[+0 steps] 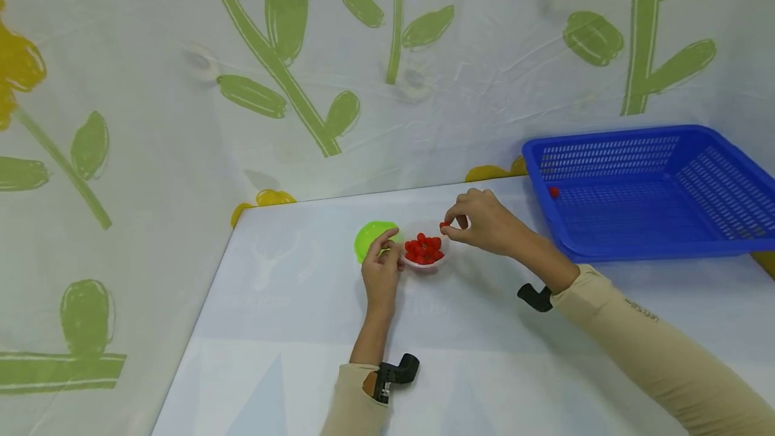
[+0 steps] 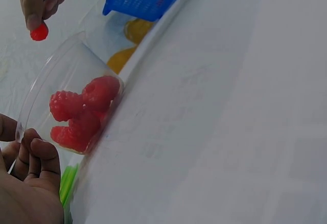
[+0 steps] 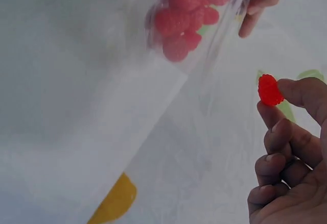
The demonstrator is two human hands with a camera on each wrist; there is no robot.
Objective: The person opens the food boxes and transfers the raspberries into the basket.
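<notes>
Several red raspberries (image 1: 423,249) lie inside a clear plastic bowl (image 2: 37,83) on the table. My left hand (image 1: 381,271) pinches the bowl's rim on its left side, with the fingers curled in the left wrist view. Just right of the bowl and above its rim, my right hand (image 1: 484,221) pinches a single raspberry (image 3: 270,90) between thumb and index finger. Its other fingers are loosely bent in the right wrist view. A bright green lid (image 1: 369,237) lies beside the bowl, partly hidden behind my left hand.
A blue slotted basket (image 1: 630,251) stands at the right, holding one small red raspberry (image 1: 554,192) near its left wall. Behind the white table (image 1: 290,301) hangs a flower-patterned curtain (image 1: 484,73).
</notes>
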